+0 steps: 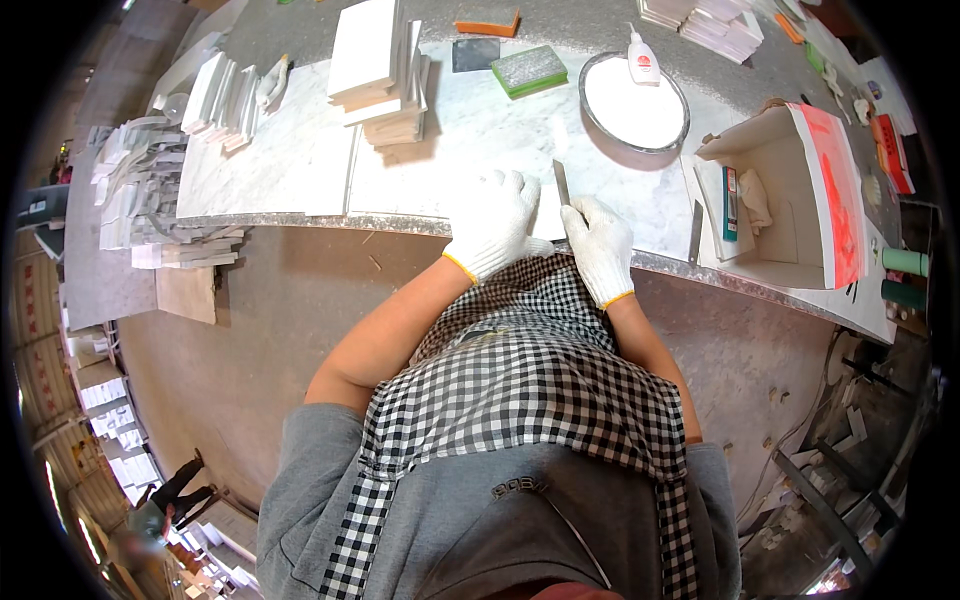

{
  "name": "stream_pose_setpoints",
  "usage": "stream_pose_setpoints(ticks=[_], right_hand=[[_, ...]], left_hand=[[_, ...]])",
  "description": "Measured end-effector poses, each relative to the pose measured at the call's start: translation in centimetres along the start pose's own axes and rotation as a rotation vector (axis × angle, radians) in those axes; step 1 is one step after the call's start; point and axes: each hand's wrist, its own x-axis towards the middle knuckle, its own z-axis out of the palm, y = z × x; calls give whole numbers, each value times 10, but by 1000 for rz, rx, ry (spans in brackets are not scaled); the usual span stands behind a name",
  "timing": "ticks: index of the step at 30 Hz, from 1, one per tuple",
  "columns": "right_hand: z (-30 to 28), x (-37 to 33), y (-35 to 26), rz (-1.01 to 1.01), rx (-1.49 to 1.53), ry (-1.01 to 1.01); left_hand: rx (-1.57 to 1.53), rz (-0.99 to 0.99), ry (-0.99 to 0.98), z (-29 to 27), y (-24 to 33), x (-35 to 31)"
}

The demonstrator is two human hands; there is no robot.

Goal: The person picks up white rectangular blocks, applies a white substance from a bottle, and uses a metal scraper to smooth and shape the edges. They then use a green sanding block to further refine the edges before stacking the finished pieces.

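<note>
The blade (561, 182), likely stiff, best held low, is clamped in the right hand (600, 240); the left hand's (498, 220) finger grip cannot be told.

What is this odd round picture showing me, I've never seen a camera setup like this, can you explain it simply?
There's no machine here: these are a person's own two hands in white gloves. This one picture comes from a wide fisheye camera on their head, looking down, so straight edges bend.

The right hand holds a slim, flat tool. The left hand is palm down near the table's edge; I can't tell whether it grips anything.

Beyond them lie a stack of white slabs, a green-edged block, an orange-edged block, and a round basin with a white bottle. An open cardboard box stands to the right.
</note>
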Motion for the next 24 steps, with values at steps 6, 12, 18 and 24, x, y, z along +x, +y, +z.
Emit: stream_pose_setpoints(ticks=[6,12,18,24], right_hand=[[-1,8,-2,-19,-65,-49],[-1,18,-1,-50,-125,-93],[-4,33,-8,-28,-203,-184],[-5,25,-3,113,45,-145]], left_hand=[[34,33,-3,4,-2,2],[21,46,-8,13,-6,2],[65,72,17,9,-3,3],[29,76,44,10,-5,2]])
